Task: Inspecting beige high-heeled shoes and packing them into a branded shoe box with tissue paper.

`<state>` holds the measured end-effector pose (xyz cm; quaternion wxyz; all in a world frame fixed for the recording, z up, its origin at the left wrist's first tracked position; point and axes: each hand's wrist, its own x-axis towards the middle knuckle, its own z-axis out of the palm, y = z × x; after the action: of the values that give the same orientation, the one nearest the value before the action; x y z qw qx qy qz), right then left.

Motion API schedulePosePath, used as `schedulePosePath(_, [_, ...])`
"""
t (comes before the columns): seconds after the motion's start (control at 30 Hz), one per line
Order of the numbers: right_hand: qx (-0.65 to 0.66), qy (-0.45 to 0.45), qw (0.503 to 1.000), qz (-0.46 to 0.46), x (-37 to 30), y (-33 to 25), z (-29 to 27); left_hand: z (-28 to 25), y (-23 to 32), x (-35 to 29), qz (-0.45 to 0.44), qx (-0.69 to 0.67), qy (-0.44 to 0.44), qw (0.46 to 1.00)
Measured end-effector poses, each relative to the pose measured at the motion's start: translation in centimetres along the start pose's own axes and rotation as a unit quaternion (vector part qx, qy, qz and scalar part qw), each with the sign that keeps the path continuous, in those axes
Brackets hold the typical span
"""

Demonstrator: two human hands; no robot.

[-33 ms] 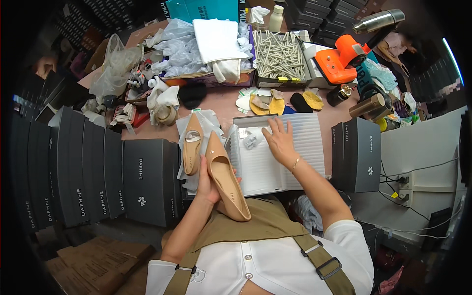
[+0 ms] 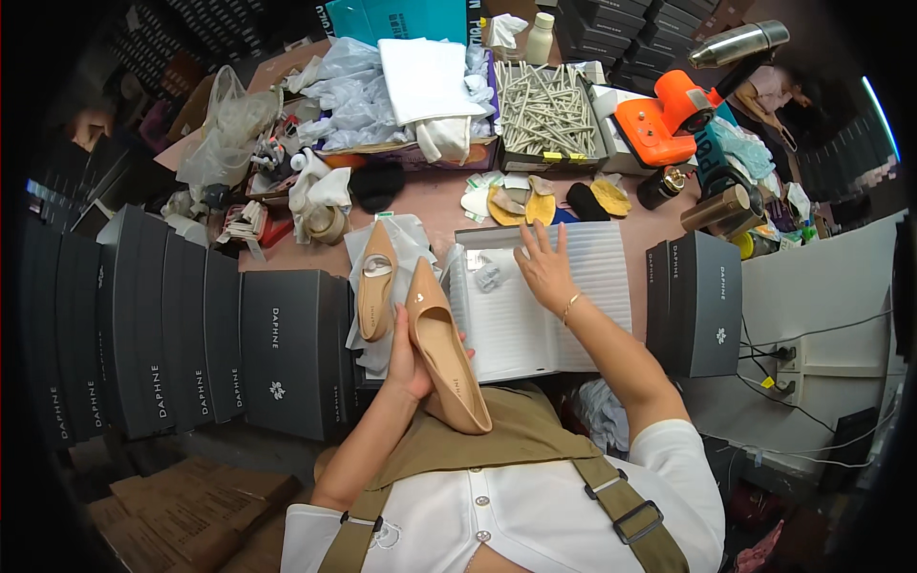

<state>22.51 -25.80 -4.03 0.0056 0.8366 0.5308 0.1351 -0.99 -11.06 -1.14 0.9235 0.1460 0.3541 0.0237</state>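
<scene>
In my left hand (image 2: 409, 363) I hold a beige pointed-toe pump (image 2: 447, 358), its toe toward the table and its heel end over my lap. The fingers wrap round it from beneath. The matching beige pump (image 2: 374, 296) lies just left of it on white tissue paper (image 2: 411, 244), with white stuffing in its toe. My right hand (image 2: 547, 275) is spread open over the white ribbed foam sheet (image 2: 597, 296) that lines an open shoebox (image 2: 468, 232). A small crumpled pale wad (image 2: 487, 278) rests in the box, left of my right fingers.
Dark shoeboxes (image 2: 291, 353) stand along the left, with another pair (image 2: 702, 296) at the right. Behind are a box of pale sticks (image 2: 549, 110), a box of crumpled tissue (image 2: 358, 95) and an orange heat tool (image 2: 659, 124). Yellow and black pads (image 2: 540, 202) lie beyond the open box.
The pump in my left hand has shifted very slightly to the right. My right hand stays spread over the foam sheet.
</scene>
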Motion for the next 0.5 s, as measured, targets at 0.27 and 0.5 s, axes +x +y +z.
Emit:
schedulePosePath(0.27, [0.526,-0.047,0.842,0.105,0.9,-0.8,-4.5,-1.1,-0.8,-0.3,0.014,-0.027,-0.001,1.000])
schedulePosePath(0.5, [0.593,0.009,0.805,0.010,-0.4,-5.5,-9.0,1.8,-1.0,1.1,0.003,-0.036,-0.093,0.995])
